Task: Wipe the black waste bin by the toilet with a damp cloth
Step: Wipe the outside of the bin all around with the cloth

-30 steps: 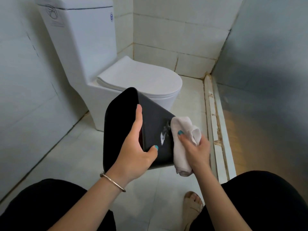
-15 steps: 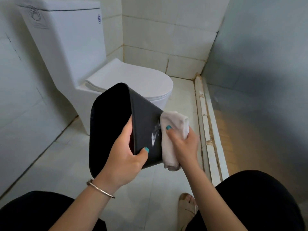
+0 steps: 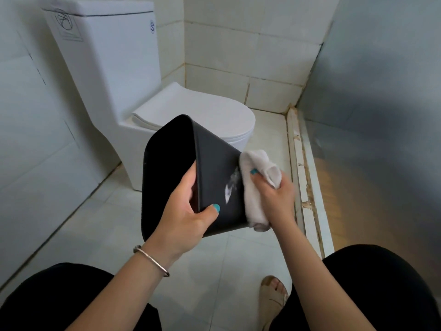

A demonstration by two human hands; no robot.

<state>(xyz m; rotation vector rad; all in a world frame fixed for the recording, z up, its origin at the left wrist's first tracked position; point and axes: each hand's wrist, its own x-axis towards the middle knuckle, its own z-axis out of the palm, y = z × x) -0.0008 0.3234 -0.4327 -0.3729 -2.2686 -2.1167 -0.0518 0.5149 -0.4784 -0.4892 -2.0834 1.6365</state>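
Head view: your left hand (image 3: pixel 185 216) grips black waste bin (image 3: pixel 214 177) by rim, tipped on side in air, long axis running rightward. Your right hand (image 3: pixel 274 194) clutches bunched white cloth (image 3: pixel 256 187) against bin's right base edge; white smear (image 3: pixel 230 187) just left of cloth.

So the count: one black bin (image 3: pixel 214 177), one white cloth (image 3: pixel 256 187), one toilet (image 3: pixel 148 91), two hands, one bracelet (image 3: pixel 152 260), one sandal (image 3: pixel 274 299).

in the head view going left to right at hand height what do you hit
left hand gripping the bin's rim → black waste bin → white smear on its side → white cloth → right hand → stained floor threshold
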